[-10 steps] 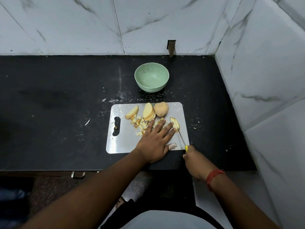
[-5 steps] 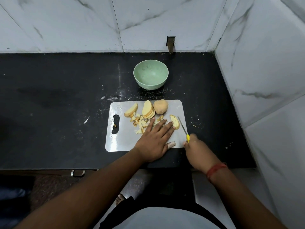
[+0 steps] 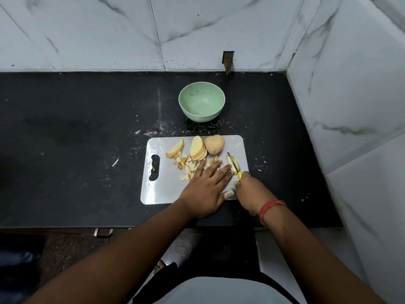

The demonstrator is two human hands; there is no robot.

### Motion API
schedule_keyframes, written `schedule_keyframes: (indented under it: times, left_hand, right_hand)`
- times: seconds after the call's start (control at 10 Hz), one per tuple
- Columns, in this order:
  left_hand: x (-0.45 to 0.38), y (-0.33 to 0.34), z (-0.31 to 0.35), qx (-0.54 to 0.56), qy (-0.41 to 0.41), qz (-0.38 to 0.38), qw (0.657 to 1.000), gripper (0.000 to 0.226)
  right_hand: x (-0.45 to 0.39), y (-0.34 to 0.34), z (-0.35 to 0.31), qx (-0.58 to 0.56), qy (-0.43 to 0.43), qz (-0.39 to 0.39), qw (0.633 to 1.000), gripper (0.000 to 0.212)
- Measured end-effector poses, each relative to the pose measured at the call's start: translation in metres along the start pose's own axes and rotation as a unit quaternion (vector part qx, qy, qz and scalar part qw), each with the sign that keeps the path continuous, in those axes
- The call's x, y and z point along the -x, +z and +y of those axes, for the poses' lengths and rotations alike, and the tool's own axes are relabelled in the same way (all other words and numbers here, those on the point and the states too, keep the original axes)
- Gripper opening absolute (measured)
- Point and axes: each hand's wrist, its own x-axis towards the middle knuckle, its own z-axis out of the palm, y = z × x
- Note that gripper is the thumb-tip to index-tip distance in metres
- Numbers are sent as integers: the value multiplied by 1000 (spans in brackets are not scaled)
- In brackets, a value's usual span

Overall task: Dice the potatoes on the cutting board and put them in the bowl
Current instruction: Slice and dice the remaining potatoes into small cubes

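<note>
Potatoes in several states lie on the cutting board, a pale board with a handle slot at its left end, set on a black countertop. Toward the board's left, near the far edge, sits a small stack of slices; just nearer than it is a scatter of diced pieces. Right of that stack, a larger fan of slices leans against an uncut potato piece with its skin on. The left hand lies flat on the board with fingers straight and spread, its fingertips among the dice. At the board's right edge, a few slices lie under the blade of a yellow-handled knife, whose handle the right hand grips. Beyond the board's far edge, apart from it, stands a green bowl with nothing visible in it.
</note>
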Motion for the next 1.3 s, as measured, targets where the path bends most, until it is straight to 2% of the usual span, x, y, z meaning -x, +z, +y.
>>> schedule_keyframes:
  times: [0.9,1.0,1.1,1.2,1.3]
  left_hand:
    - [-2,-1,0,-3,-11,-19,1000,63]
    - [-3,-2,0,-12,-9,-21,1000,64]
    - [-3,-2,0,-17,-9,-23,1000,65]
    - [-3,-2,0,-24,-8,-27,999,65]
    - [-3,-2,0,-26,-9,-27,999,65]
  right_hand:
    - [-14,7,5,12,-35,4,999,34]
    - [-17,8,8,36,-58,9,998,34]
    - [-17,10,14,121,-70,-9,990,32]
    - [-19,14,16,106,-41,55,992,28]
    - [-1,-1,-5,377,-49,-160,911,30]
